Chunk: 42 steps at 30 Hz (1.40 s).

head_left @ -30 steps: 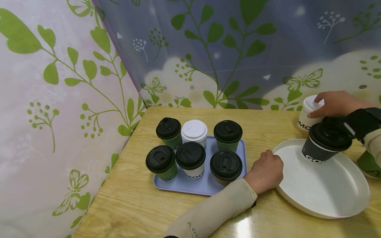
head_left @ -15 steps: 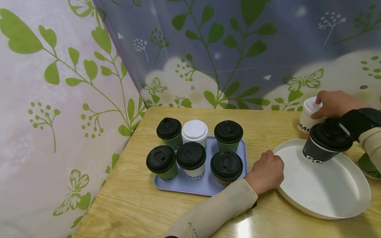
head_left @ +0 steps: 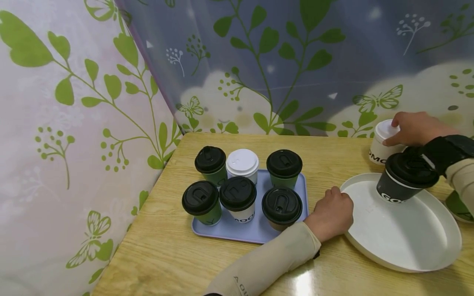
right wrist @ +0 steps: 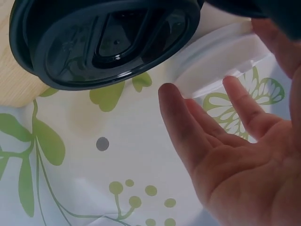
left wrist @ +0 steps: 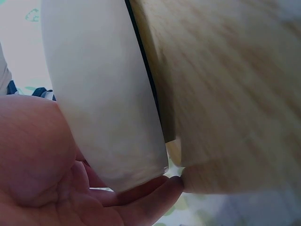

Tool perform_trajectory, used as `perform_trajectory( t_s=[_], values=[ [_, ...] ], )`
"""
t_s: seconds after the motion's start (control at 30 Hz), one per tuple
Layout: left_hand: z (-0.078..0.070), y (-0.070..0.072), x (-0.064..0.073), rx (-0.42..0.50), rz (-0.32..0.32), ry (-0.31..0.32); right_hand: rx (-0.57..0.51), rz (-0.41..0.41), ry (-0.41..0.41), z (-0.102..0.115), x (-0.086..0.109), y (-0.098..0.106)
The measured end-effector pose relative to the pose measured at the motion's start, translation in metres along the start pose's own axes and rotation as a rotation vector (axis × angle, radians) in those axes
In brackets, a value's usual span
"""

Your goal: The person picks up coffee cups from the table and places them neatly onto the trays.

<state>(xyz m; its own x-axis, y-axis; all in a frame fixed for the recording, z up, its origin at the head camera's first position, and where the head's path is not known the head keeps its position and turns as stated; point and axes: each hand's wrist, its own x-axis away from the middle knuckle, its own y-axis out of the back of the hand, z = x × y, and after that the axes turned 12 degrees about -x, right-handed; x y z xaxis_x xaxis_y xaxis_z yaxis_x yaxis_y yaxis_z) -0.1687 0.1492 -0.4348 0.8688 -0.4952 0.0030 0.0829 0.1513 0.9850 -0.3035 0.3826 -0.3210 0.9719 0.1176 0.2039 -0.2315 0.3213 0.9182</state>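
Your right hand (head_left: 420, 128) is holding the white-lidded cup (head_left: 380, 149) from above, the thumb and fingers narrowing around the rim of its lid; how firmly they are pressing, you cannot tell from these views. That cup is standing upright, or very nearly so, at the far right of the table (head_left: 155, 246), just outside the far rim of the round white tray (head_left: 400, 234); whether its base is bearing on the wood is not clear. Its long axis is running up and down, so your palm is lying across its top, and from your hand the cup is sitting below and slightly to the left. The relation to mind is the one with the dark cup (head_left: 396, 187): it is standing inside the round white tray, on your side of the white-lidded cup, and your wrist strap (head_left: 449, 154) is hanging right over or against its black lid, contact being hard to judge. Any path from the white-lidded cup toward you or down into the round white tray is therefore having to pass that neighbour, while the bare floor of the tray is lying nearer you. Your left hand (head_left: 331, 216) is gripping the left rim of the round white tray, its fingers curling around the wall, and is staying well apart from the white-lidded cup, so your right is clearly being the nearer. Farther left, the blue tray (head_left: 237, 232) is carrying six lidded cups.
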Motion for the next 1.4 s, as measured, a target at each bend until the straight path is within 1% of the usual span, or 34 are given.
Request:
perform_trajectory(
  t_s=[0.2,0.3,0.43,0.53,0.67,0.77,0.9,1.1,1.27,1.33,1.4],
  values=[
    [0.000,-0.001,0.000,-0.008,-0.012,-0.005,-0.007,-0.014,0.000,-0.001,0.002,-0.001],
    [-0.001,-0.002,-0.001,-0.003,-0.009,-0.004,-0.037,-0.037,0.009,0.001,0.004,-0.001],
    [-0.001,-0.002,-0.001,0.011,-0.008,0.007,-0.083,-0.127,0.060,0.006,0.007,-0.001],
    [-0.001,-0.002,-0.001,0.018,-0.013,0.014,-0.088,-0.211,0.106,0.010,0.010,-0.001],
    [0.000,-0.002,0.000,0.011,-0.030,0.016,-0.098,-0.295,0.140,0.017,0.014,0.002],
    [0.001,-0.003,0.000,0.002,-0.042,0.019,-0.123,-0.339,0.156,0.023,0.020,0.007],
    [0.001,-0.004,0.001,0.004,-0.050,0.020,-0.162,-0.384,0.170,0.030,0.031,0.012],
    [0.000,-0.004,0.001,0.006,-0.058,0.019,-0.211,-0.453,0.203,0.040,0.055,0.014],
    [0.000,-0.004,0.001,-0.012,-0.079,0.018,-0.198,-0.504,0.198,0.048,0.076,0.010],
    [0.000,-0.004,0.001,-0.021,-0.089,0.018,-0.188,-0.527,0.209,0.051,0.083,0.008],
    [0.001,-0.004,0.002,-0.023,-0.094,0.015,-0.205,-0.557,0.239,0.055,0.090,0.007]
  ],
)
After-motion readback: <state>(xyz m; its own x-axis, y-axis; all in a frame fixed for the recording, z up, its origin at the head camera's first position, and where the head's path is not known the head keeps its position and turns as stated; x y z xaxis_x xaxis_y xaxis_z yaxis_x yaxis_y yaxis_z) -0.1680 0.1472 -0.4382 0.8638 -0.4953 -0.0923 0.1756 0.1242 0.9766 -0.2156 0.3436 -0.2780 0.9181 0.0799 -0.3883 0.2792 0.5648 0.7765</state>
